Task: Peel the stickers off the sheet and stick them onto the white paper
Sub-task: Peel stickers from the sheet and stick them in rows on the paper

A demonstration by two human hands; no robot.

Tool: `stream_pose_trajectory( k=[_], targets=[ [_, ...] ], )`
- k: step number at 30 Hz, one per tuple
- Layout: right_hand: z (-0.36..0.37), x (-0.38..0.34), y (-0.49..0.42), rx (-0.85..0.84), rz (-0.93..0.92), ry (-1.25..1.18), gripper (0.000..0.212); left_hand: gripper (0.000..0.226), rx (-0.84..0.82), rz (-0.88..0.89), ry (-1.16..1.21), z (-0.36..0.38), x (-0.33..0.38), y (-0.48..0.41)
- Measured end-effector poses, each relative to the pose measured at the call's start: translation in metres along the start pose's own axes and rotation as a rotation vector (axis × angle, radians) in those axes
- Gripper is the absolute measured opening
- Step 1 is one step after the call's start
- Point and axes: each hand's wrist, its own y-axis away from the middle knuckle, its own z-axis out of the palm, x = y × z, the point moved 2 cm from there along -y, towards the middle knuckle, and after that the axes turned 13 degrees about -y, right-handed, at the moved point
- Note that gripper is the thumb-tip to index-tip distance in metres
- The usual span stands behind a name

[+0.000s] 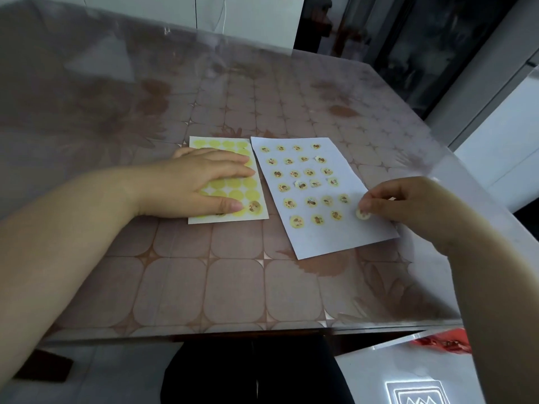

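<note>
While over white paper [326,240], sticker [363,214] in right grip [408,202]

Left hand [204,182] and right hand [408,202] are showing bare, with both forearms running bare to the frame edges. Left thumbnail is looking short and rounded. Person is wearing a black garment [248,371] over the lap, a thin pale line running down its middle.
</note>
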Motion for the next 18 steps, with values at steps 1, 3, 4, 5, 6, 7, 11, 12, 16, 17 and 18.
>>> stream_pose_trajectory(
  k=[1, 3, 4, 5, 6, 7, 11, 12, 16, 17, 18],
  targets=[
    [0.001, 0.000, 0.000, 0.005, 0.003, -0.013, 0.005, 0.085, 0.002, -0.004, 0.005, -0.001, 0.000, 0.000],
    [0.004, 0.001, -0.001, 0.020, 0.002, -0.020, 0.005, 0.082, 0.010, -0.009, 0.013, -0.002, 0.000, 0.001],
    [0.005, 0.002, -0.001, 0.034, -0.003, -0.020, 0.005, 0.083, 0.013, -0.011, 0.015, -0.002, 0.000, 0.001],
    [0.006, 0.002, -0.001, 0.050, -0.013, -0.019, 0.006, 0.084, 0.016, -0.010, 0.017, -0.003, 0.000, 0.001],
    [0.008, 0.003, -0.001, 0.068, -0.026, -0.017, 0.006, 0.086, 0.020, -0.009, 0.018, -0.003, -0.001, 0.001],
    [0.009, 0.004, -0.001, 0.084, -0.039, -0.012, 0.006, 0.087, 0.025, -0.008, 0.016, -0.003, -0.001, 0.001],
    [0.012, 0.006, -0.002, 0.122, -0.088, 0.016, 0.014, 0.085, 0.067, -0.014, 0.007, -0.005, -0.004, 0.002],
    [0.011, 0.006, -0.003, 0.136, -0.092, 0.034, 0.021, 0.085, 0.089, -0.011, 0.007, -0.006, -0.005, 0.002],
    [0.009, 0.007, -0.007, 0.147, -0.078, 0.097, 0.036, 0.070, 0.139, -0.027, 0.008, -0.012, -0.012, 0.008],
    [0.010, 0.008, -0.008, 0.142, -0.084, 0.124, 0.033, 0.062, 0.147, -0.037, 0.005, -0.014, -0.014, 0.009],
    [0.011, 0.008, -0.009, 0.139, -0.093, 0.157, 0.031, 0.053, 0.154, -0.055, 0.001, -0.016, -0.017, 0.010]
  ],
)
